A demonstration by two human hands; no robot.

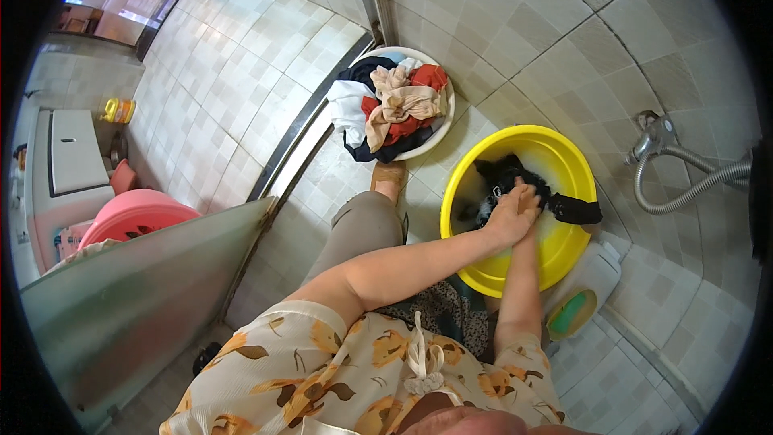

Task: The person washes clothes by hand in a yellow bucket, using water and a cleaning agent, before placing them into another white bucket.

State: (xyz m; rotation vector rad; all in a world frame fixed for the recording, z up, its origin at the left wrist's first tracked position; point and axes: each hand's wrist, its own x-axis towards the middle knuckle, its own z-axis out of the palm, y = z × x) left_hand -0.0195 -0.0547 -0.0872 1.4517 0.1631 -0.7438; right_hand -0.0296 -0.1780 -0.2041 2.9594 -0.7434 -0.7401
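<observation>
A yellow plastic basin (456,193) stands on the tiled floor, with cloudy water and wet black cloth (504,172) in it. Over the cloth my left hand (510,212) and my right hand (530,199) are close together and overlap. Part of the right hand lies behind the left, so its fingers are largely hidden. Whether either hand grips cloth cannot be made out. A black piece of fabric (577,209), perhaps a sock, hangs over the basin's right rim beside the hands.
Heaped clothes (404,103) fill a white basin (445,127) near the doorway. A large white plastic jug (595,272) touches the yellow basin's lower right side. A shower fitting with a metal hose (682,202) is on the right wall. A frosted glass panel (157,308) stands at left.
</observation>
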